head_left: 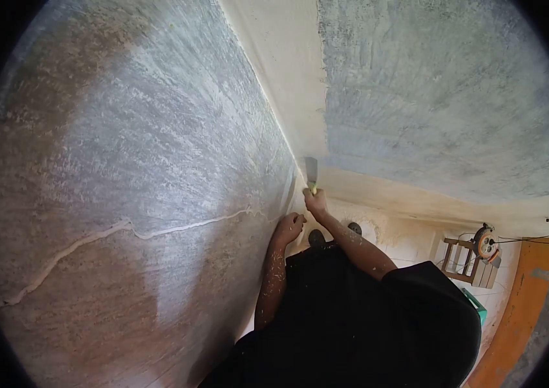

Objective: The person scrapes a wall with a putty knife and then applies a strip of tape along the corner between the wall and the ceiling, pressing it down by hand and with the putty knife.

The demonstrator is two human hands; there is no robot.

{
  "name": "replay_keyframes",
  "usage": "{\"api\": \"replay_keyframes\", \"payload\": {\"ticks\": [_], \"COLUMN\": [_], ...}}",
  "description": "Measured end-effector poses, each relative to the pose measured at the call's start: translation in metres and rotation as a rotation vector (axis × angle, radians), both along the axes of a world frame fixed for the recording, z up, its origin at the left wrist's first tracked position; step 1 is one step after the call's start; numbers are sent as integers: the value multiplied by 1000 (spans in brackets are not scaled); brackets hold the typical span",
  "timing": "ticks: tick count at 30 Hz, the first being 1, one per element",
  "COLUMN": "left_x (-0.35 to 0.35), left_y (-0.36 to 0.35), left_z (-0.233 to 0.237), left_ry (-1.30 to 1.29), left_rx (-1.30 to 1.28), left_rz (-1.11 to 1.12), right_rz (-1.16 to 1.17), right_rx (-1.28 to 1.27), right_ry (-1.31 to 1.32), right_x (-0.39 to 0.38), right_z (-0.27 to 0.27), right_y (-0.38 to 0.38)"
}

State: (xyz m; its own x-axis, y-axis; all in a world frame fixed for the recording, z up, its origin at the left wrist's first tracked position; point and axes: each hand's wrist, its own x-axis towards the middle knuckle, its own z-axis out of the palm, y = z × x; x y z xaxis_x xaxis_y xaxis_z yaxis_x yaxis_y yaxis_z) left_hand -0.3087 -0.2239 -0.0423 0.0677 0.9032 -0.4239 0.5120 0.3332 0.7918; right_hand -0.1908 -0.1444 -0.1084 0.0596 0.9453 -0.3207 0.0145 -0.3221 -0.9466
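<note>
My right hand point(315, 202) grips a putty knife point(312, 169) by its yellowish handle, the wide metal blade pointing up. The blade is close to the corner where the grey left wall point(177, 142) meets the pale strip of the other wall point(287, 84); whether it touches cannot be told. Lower and to the left, my left hand point(289, 227) is closed, its fingers curled beside the left wall. Anything inside those fingers is hidden. White flecks cover both forearms. A pale filled line point(184, 227) runs unevenly across the left wall.
A wooden stool point(458, 260) stands on the floor at the right, with a cable reel point(485, 243) beside it. Near them is a green object point(476, 304), partly hidden by my black shirt. An orange band point(525, 291) lies farther right. My shoes point(316, 238) show below my hands.
</note>
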Motion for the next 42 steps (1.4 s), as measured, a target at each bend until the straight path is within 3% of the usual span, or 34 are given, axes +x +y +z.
{"api": "replay_keyframes", "payload": {"ticks": [2, 3, 5, 8, 11, 15, 18, 19, 22, 27, 29, 38, 42], "left_x": [8, 5, -4, 1, 1, -1, 1, 0, 1, 1, 1, -1, 1], "left_y": [-4, -3, -4, -4, -3, 1, -5, -3, -6, -4, -3, -2, -4], "left_z": [30, 20, -16, -1, 8, 4, 10, 12, 10, 8, 14, 4, -2], "left_ry": [8, 9, 10, 11, 93, 14, 18, 20, 5, 5, 3, 13, -34], "left_rx": [-42, -33, -14, -32, -46, -39, -99, -70, -42, -93, -57, -74, -32], "left_rz": [14, 5, -14, 28, -1, 1, 28, 21, 10, 37, 24, 26, 60], "right_rz": [-20, -38, -31, -40, -30, -20, 10, 6, 23, -7, 54, 48, 21], "right_rx": [31, 49, 104, 116, 121, 95, 89, 172, 115, 163, 70, 7, 297], "right_ry": [43, 71, 34, -29, 47, -126, -14, -55, -153, -28, -83, -95, 18], "right_x": [-13, -11, -1, -5, -10, 3, -6, -4, 10, -8, 5, 10, -8], "right_z": [13, 31, 8, -16, 14, -14, 31, 13, -14, 21, -25, -35, 36], "right_y": [1, -1, -2, 4, 1, 1, 2, 6, -3, 7, -1, 2, 22]}}
